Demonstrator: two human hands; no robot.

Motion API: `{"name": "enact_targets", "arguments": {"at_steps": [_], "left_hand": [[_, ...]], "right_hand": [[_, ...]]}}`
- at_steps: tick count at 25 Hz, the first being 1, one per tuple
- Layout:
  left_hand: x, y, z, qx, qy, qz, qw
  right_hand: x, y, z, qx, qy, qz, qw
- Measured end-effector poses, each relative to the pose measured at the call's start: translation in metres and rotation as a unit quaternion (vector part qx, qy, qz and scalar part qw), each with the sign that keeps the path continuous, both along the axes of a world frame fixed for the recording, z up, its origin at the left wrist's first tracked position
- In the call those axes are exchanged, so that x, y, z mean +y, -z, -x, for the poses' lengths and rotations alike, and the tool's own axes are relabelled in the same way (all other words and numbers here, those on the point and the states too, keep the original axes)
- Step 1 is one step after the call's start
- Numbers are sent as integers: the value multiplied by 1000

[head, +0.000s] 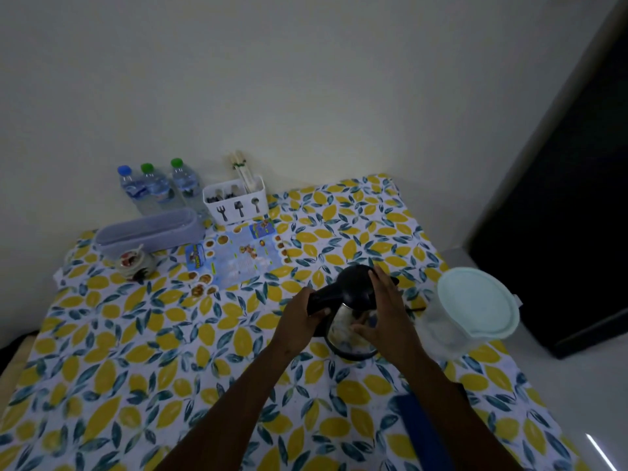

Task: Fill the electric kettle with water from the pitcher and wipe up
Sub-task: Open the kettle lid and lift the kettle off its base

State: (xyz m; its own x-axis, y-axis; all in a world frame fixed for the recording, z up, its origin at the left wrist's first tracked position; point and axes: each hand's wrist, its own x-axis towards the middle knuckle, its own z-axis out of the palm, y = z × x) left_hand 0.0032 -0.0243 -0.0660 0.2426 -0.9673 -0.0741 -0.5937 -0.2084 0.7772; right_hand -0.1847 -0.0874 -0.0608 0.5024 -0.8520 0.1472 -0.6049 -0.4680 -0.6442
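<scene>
**Both hands on kettle; pitcher lidded at right**

Head view: The electric kettle (350, 321), steel body with black lid and handle, stands right of centre on the lemon-print tablecloth (136, 351). The left hand (299, 326) is clamped around the black handle. The right hand (384, 321) lies over the kettle's right side, fingers spread across lid and body; whether it grips cannot be told. The pitcher (472, 311), translucent with a pale lid on, stands just right of the kettle, near the table's right edge. A dark blue cloth (421, 433) lies on the near right, partly under the right forearm. On the far side: three water bottles (156, 186) against the wall, a white cutlery caddy (238, 200), a long translucent container (149, 231), a small jar (132, 263) and a printed leaflet (234, 256). The scene is dim.
</scene>
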Motion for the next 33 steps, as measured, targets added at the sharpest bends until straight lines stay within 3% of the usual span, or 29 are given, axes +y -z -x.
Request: {"name": "enact_targets", "arguments": {"at_steps": [4, 8, 12, 16, 20, 25, 28, 33], "left_hand": [[-3, -8, -4, 68, -17, -54, 996], [9, -23, 2, 97, -37, -22, 994], [55, -36, -5, 103, -73, -2, 992], [120, -29, -20, 174, -114, -20, 978], [174, -16, -33, 174, -154, -48, 971], [208, -10, -49, 169, -128, -50, 976], [215, -3, -53, 164, -126, -49, 977], [217, -15, -37, 131, -108, -26, 985]], "right_hand": [[2, -5, 1, -17, 20, -40, 999], [15, -16, 10, -29, 30, -25, 999], [54, -30, 7, -41, -8, 15, 999], [97, -25, -6, -41, -69, -25, 996], [139, -1, -16, 7, -112, -38, 993], [174, 16, -24, 31, -117, -28, 992], [178, 26, -23, 44, -125, 14, 991], [173, 33, -14, 137, -119, 77, 980]]}}
